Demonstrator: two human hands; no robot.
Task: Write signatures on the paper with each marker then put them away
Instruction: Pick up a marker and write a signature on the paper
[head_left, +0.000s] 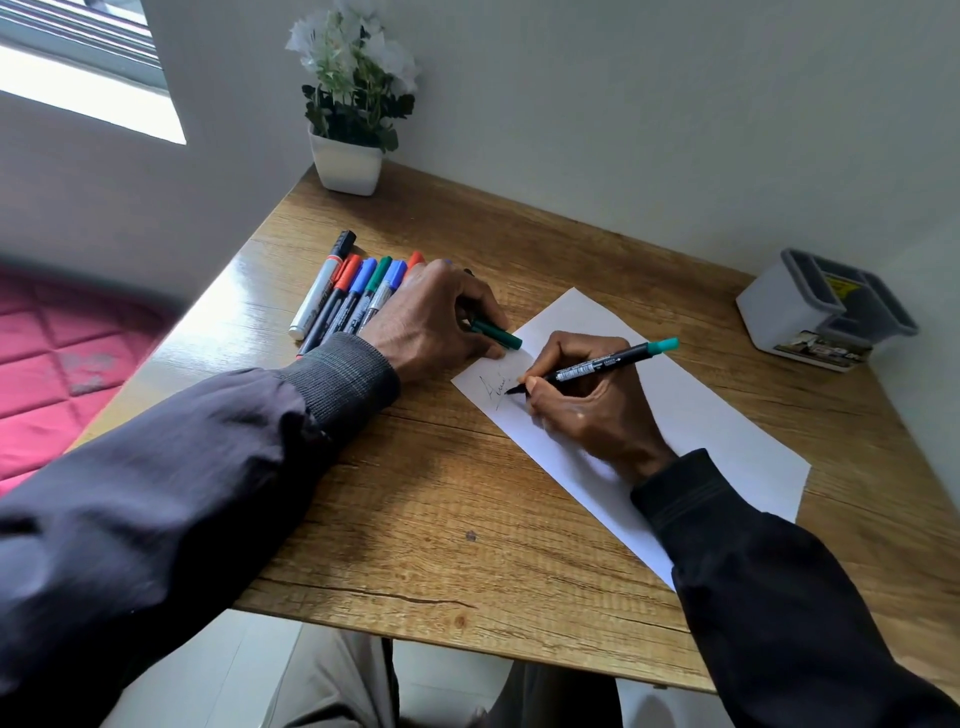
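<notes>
The slim black marker with a teal end (597, 370) is pinched in a writing grip by the right hand (587, 402). Its tip is down on the white rectangular sheet of paper (701, 415) and its teal end is tilted up toward the table's far right corner. The heel of that hand rests on the sheet, which likely steadies the stroke.

The paper lies slantwise on the right half of the wood-grain table (441, 493), its near end running under the right sleeve. A thin dark scrawled signature (492, 391) sits at the paper's far left corner, just beside the tip. The rest of the sheet is blank, so I judge the task barely begun.

The left hand (431, 322) curls round a short dark green cap (497, 335), seemingly this marker's. Its thumb appears to bear on that same corner, probably to stop the sheet sliding.

A row of coloured capped markers (348, 293) waits along the left edge. A white plastic box with a grey divided top (826, 312) stands at the far right corner, presumably for storage.
</notes>
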